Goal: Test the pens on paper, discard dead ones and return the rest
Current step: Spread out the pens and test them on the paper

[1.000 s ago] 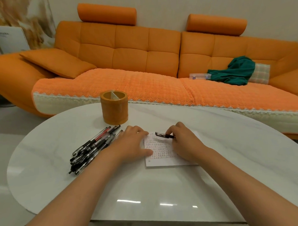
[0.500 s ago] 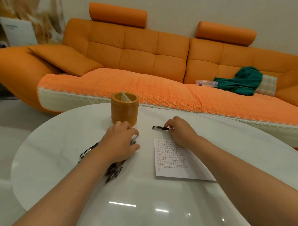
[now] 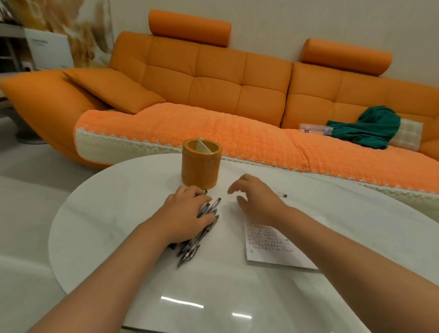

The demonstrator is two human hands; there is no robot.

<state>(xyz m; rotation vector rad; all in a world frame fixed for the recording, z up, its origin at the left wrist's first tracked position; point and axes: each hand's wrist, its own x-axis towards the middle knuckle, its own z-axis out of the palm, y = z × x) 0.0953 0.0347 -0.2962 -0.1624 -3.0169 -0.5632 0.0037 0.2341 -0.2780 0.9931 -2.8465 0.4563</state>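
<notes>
A bundle of several black pens (image 3: 195, 242) lies on the white table (image 3: 130, 204), just in front of the orange pen holder (image 3: 201, 164). My left hand (image 3: 187, 214) lies over the bundle's far end with its fingers curled around the pens. My right hand (image 3: 257, 197) hovers beside it, fingers spread and holding nothing. One single pen (image 3: 282, 195) lies on the table just behind my right hand. The sheet of paper (image 3: 271, 249), covered with rows of test marks, lies under my right wrist and forearm.
An orange sofa (image 3: 210, 79) runs along the far side of the table, with a green cloth (image 3: 371, 128) and a clear plastic box (image 3: 314, 128) on its seat. The table's round edge curves near on the left.
My right hand has let go of the pen, which now lies on the table. My left hand has left the paper and closed over the pen bundle near the holder.
</notes>
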